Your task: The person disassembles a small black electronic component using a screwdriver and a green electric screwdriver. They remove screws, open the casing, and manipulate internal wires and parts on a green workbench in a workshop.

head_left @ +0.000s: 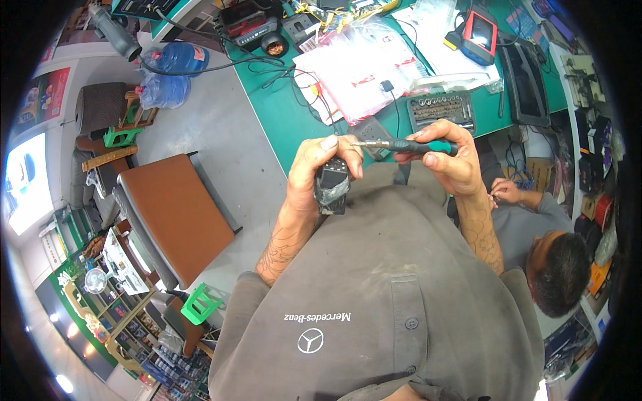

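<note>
My left hand (307,167) grips a small black device (332,190), with several small silvery spots on top and wrinkled wrapping or tape on its body; a dark cord rises behind it. My right hand (455,164) holds a black-and-teal screwdriver (408,145) horizontally, its metal tip pointing left at the fingers of my left hand, just above the device; whether it touches cannot be told. A grey case of bits and sockets (441,110) lies on the green bench (266,120) beyond my right hand. A grey plastic piece (368,130) lies behind my hands.
Papers and plastic bags (361,67), cables and a red-and-black handheld unit (479,39) cover the bench. A co-worker (555,274) in grey is close at my right. At left are a brown padded seat (174,220), green stools (200,304) and blue water bottles (184,60).
</note>
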